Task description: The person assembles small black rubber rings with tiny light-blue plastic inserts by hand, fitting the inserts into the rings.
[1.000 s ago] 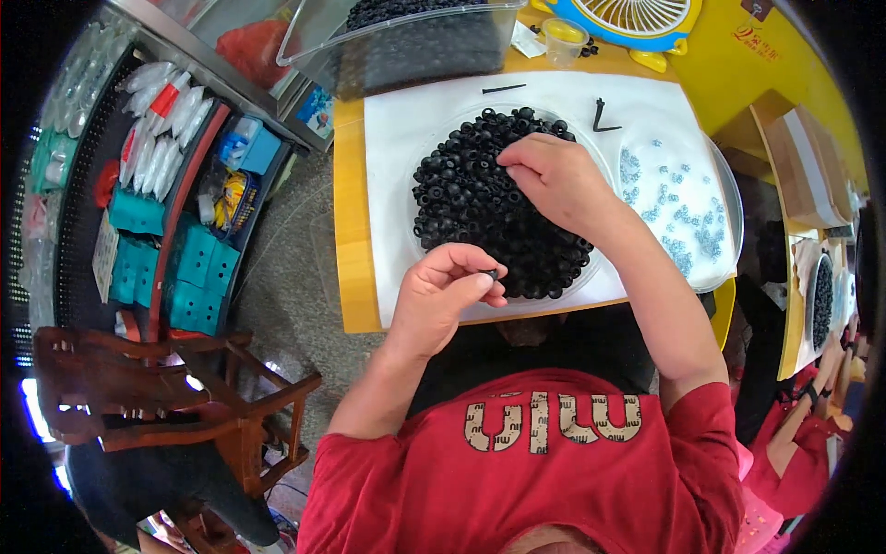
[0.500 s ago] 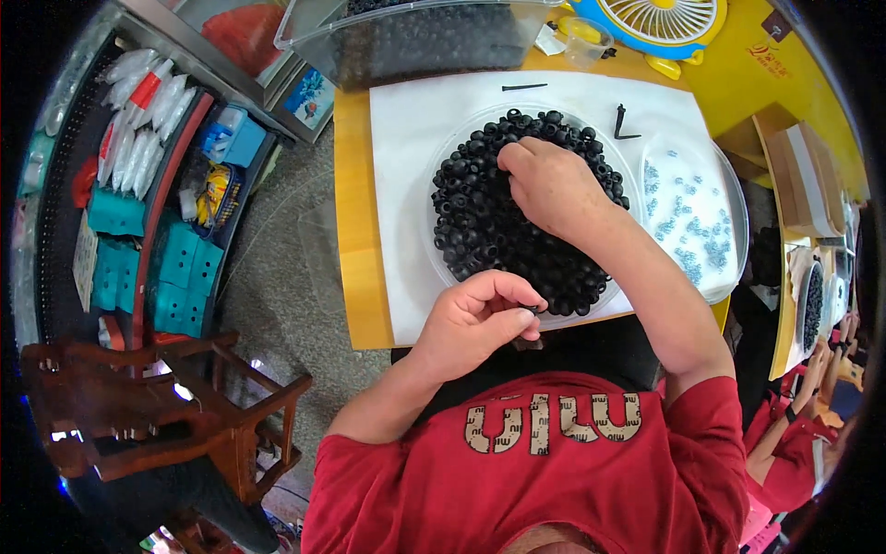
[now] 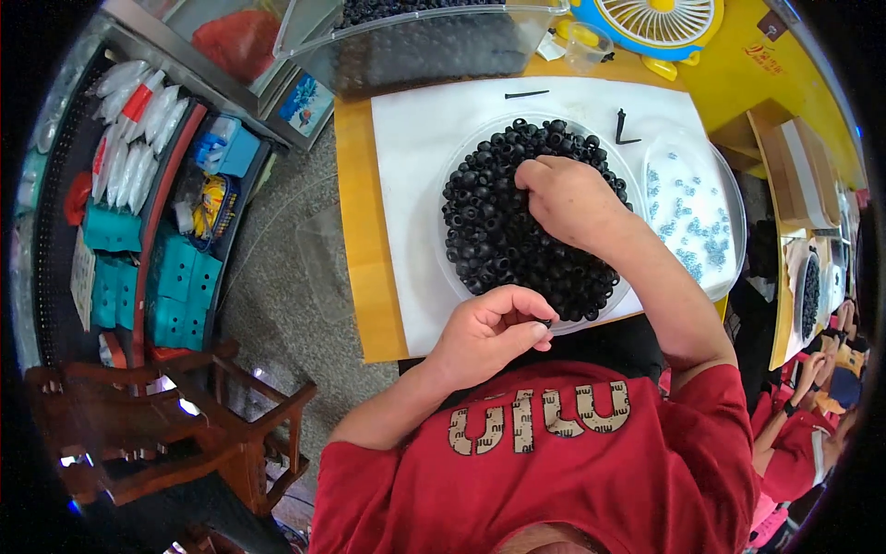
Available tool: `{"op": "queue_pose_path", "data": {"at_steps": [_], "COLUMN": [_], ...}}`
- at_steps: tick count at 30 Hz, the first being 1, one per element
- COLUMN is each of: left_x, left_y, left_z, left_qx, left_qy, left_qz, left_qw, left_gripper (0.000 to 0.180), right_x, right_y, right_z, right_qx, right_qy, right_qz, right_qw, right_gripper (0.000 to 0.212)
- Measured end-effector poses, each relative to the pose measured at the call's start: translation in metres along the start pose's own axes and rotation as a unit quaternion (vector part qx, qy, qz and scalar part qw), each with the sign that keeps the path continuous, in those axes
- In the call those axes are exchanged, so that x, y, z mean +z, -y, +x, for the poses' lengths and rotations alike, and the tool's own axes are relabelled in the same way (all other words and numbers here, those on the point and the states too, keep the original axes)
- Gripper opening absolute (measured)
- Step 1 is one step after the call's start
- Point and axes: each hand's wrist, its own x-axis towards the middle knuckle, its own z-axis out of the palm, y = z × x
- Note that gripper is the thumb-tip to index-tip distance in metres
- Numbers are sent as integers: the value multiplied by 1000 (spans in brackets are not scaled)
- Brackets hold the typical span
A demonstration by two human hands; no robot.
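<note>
A round, clear-rimmed tray (image 3: 447, 262) holds a heap of small, round black plastic pieces with holes (image 3: 489, 212). My right hand (image 3: 577, 198) is over the upper middle of the heap, its thumb and fingers pinched together; what lies between them is hidden. At the tray's near edge, my left hand (image 3: 489, 340) pinches a small black piece (image 3: 544, 322) between thumb and forefinger. Only a bit of that piece shows. To the right, a second round tray (image 3: 741, 242) has many tiny pale-blue clear bits (image 3: 685, 208) scattered in it.
A clear bin (image 3: 443, 55) of black pieces stands at the back, near a blue-and-white fan (image 3: 660, 23). A thin black stick (image 3: 527, 94) and an L-shaped black part (image 3: 623, 129) lie on the white sheet (image 3: 406, 222). A wooden chair (image 3: 212, 425) stands left; people work far right.
The whole view has shifted slightly. My right hand stays pinched over the heap. A dark bit seen below my left thumb earlier no longer shows.
</note>
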Motion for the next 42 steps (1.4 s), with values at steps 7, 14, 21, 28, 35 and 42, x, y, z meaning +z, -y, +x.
{"op": "queue_pose_path", "data": {"at_steps": [7, 14, 21, 28, 35, 42], "left_x": [3, 11, 22, 45, 61, 66], "left_y": [4, 5, 8, 9, 18, 17], "left_z": [-2, 1, 10, 29, 38, 41], "left_qx": [10, 9, 61, 72, 77, 69], "left_qy": [-14, -57, -122, -154, -166, -164], "left_qz": [13, 19, -16, -29, -22, -11], "left_qw": [1000, 998, 991, 985, 983, 984], "left_gripper": [12, 12, 14, 18, 28, 26], "right_x": [0, 3, -21, -27, -18, -12], "right_y": [19, 13, -16, -29, -41, -45], "right_z": [5, -4, -51, -91, -112, -118], "right_qx": [-85, -49, 82, 62, 25, 34], "right_qy": [-8, -32, -2, 47, 51, 52], "right_qz": [38, 12, 503, 656, 708, 730], "right_qw": [996, 998, 860, 751, 703, 681], "right_gripper": [21, 15, 15, 21, 21, 19]}}
